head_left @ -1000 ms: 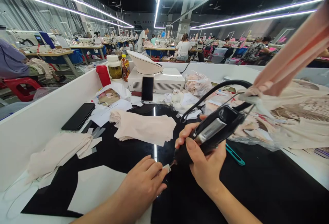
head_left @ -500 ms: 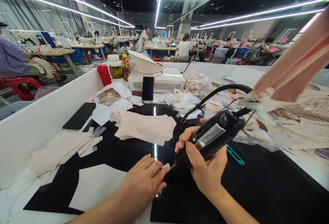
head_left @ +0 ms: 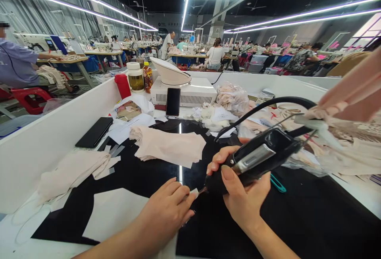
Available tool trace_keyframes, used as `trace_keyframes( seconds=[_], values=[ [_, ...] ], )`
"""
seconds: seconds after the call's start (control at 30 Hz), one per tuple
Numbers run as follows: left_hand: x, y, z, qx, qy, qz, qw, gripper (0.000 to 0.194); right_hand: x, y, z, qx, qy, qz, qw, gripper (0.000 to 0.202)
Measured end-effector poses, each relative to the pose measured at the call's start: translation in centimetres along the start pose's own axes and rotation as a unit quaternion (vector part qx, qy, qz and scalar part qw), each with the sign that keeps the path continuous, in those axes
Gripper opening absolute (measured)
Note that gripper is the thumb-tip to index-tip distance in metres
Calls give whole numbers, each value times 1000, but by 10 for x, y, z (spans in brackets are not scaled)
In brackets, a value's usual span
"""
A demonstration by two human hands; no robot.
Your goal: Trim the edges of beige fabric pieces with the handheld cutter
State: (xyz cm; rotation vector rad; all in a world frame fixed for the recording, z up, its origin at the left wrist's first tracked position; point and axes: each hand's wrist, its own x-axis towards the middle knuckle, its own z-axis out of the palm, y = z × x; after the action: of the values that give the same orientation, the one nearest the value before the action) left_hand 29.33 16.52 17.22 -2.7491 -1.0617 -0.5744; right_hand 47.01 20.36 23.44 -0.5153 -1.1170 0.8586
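My right hand (head_left: 245,195) is wrapped round a black corded hand tool (head_left: 258,158) with a long silver lever. The tool tilts down to the left; its thin tip is close to a small pale strip (head_left: 195,192). That strip is pinched by the thumb and fingers of my left hand (head_left: 171,207), just left of the tip. Under my left forearm lies a flat pale cut fabric piece (head_left: 113,213) on the black board (head_left: 297,219). A cloth-wrapped tie (head_left: 315,118) is fastened to the tool's cord end, and a pink fabric band (head_left: 354,88) runs up from it.
Stacked pale fabric pieces (head_left: 169,146) lie behind my hands, with another pile (head_left: 71,171) at left. A black phone-like case (head_left: 94,132), an upright phone (head_left: 173,101), a white box (head_left: 196,92), a red cup (head_left: 122,85), and teal snips (head_left: 278,183) surround the board.
The tool and my right hand have shifted slightly right, and the tool leans a little lower. My left hand keeps its pinch on the strip. The camera view has shifted slightly.
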Motion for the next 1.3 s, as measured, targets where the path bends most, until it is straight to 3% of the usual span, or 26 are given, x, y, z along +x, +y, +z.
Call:
trace_keyframes(
  seconds=[0.37, 0.67, 0.83, 1.1, 1.3],
  values=[
    [0, 1, 3, 9, 1, 2, 1000, 30, -1, 3, 0, -33, 5, 8, 999, 36],
    [-5, -4, -19, -8, 25, 11, 1000, 27, 5, -2, 1, -18, 13, -9, 1000, 44],
    [-13, -7, -28, -8, 26, 18, 999, 29, 5, 2, 3, -20, 3, -2, 1000, 37],
    [-24, 1, -21, -37, -42, 13, 998, 26, 1, 1, 2, -38, -9, -14, 999, 34],
    [-32, 5, -21, 43, -13, 27, 999, 35, -4, -6, -1, -57, 2, -14, 998, 47]
  ],
)
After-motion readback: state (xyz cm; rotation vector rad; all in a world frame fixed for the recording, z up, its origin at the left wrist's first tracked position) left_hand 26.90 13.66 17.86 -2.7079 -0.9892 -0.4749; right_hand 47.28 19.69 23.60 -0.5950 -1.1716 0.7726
